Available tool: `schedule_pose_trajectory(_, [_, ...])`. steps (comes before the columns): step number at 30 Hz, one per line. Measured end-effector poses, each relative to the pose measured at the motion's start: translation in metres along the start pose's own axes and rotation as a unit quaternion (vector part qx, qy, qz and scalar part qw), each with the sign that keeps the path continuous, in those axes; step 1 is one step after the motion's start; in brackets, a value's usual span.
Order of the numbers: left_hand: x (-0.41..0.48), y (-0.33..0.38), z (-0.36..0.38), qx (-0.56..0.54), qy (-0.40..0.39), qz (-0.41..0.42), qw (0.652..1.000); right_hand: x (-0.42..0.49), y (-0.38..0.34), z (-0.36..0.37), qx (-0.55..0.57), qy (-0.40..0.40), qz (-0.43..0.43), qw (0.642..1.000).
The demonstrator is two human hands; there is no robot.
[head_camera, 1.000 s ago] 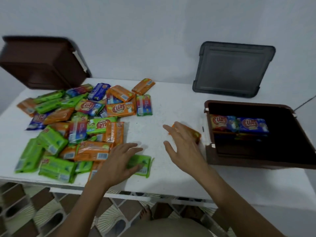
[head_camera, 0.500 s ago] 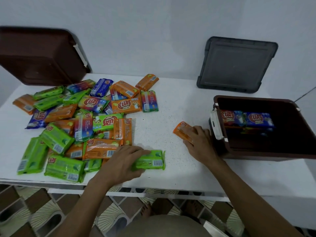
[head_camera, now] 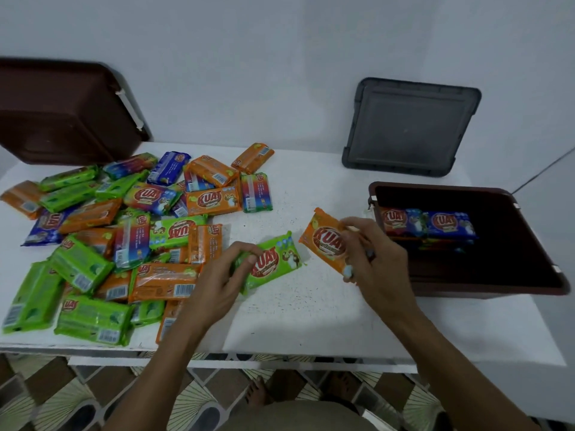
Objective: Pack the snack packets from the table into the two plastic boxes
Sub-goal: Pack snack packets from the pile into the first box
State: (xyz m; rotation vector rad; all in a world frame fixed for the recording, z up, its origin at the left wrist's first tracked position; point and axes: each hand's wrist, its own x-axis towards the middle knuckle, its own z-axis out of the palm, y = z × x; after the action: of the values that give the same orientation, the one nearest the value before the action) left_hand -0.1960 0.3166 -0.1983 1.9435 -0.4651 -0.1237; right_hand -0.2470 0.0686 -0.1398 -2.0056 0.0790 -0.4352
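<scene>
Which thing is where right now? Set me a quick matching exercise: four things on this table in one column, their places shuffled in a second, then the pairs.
Things
1. green packet nearest the open brown box
2. orange packet nearest that box
3. blue packet farthest right
4. grey lid

Places
A. propped against the wall
B. in the grip of the left hand
C. inside the open brown box
D. in the grip of the right hand

Pairs: 1-B, 2-D, 3-C, 4-A
</scene>
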Motion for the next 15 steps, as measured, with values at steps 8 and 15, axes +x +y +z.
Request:
schedule_pose_trajectory(8, [0.039,0.057,0.042,-0.102,0.029,-0.012,0.994,0.030,0.000,-0.087,0.087,-0.042,0.072,0.993])
schedule_pose_trajectory(15, [0.074,0.101,0.110,-0.143,0.093,0.005,0.985,0.060,0.046,-0.160,0.065,-0.041,0.095,0.993])
